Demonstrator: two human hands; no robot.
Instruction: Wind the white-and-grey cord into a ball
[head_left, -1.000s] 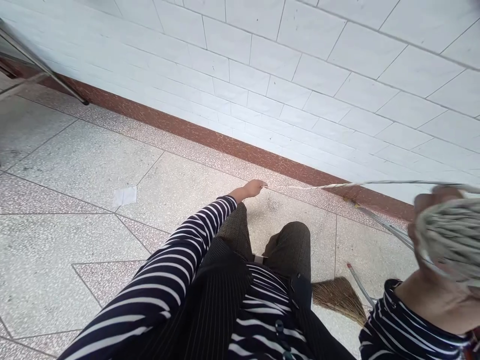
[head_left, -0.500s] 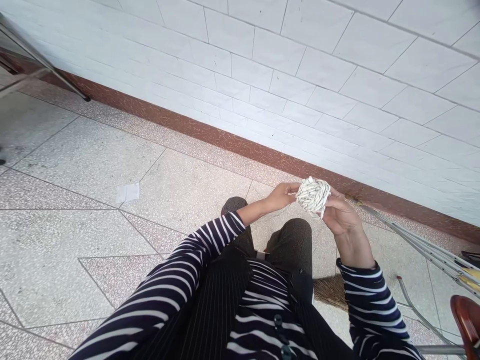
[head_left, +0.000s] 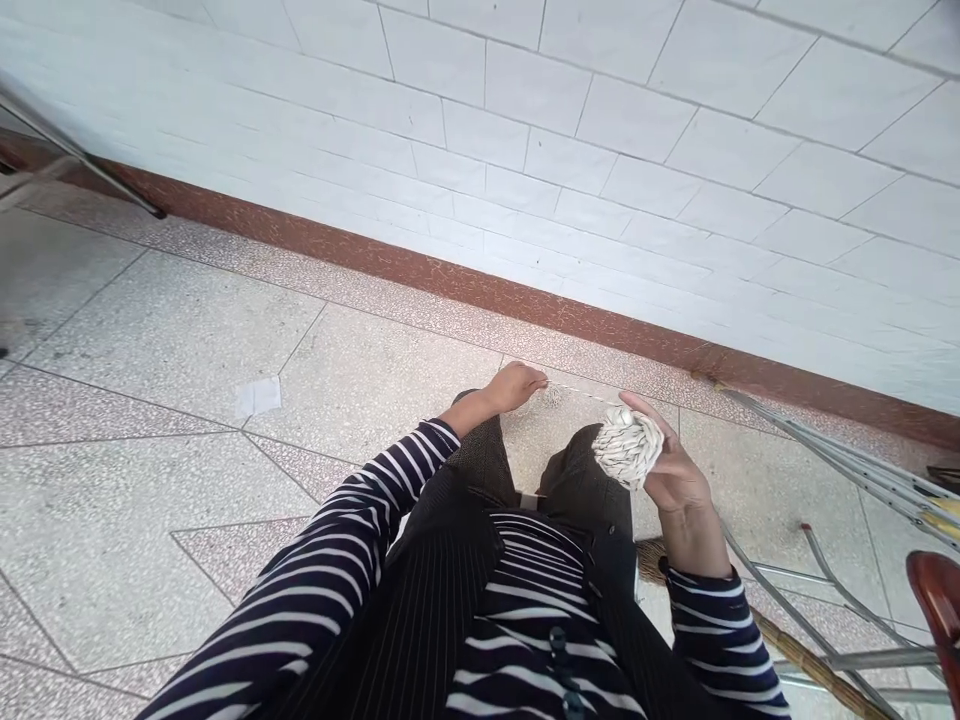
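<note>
My right hand [head_left: 681,478] holds a ball of white twisted cord [head_left: 628,448] above my knees, its fingers around the ball's right side and the thumb near its top. A taut strand of cord [head_left: 581,391] runs from the ball's top to my left hand [head_left: 514,388], which is closed in a pinch on it. Below the strand, beside the left fingertips, a smaller pale round piece [head_left: 553,397] shows, seemingly of the same cord; I cannot tell whether it hangs or lies on the floor.
A tiled white wall [head_left: 480,150] with a reddish-brown skirting [head_left: 420,268] stands in front. White paper [head_left: 259,396] lies on the floor at left. Folded metal poles [head_left: 832,455], a broom handle [head_left: 814,665] and metal chair legs [head_left: 847,590] are at right. Another metal leg [head_left: 112,175] stands upper left.
My left hand has moved left, away from the ball, and a strand now stretches between the hands. The ball and right hand have come slightly lower and turned.
</note>
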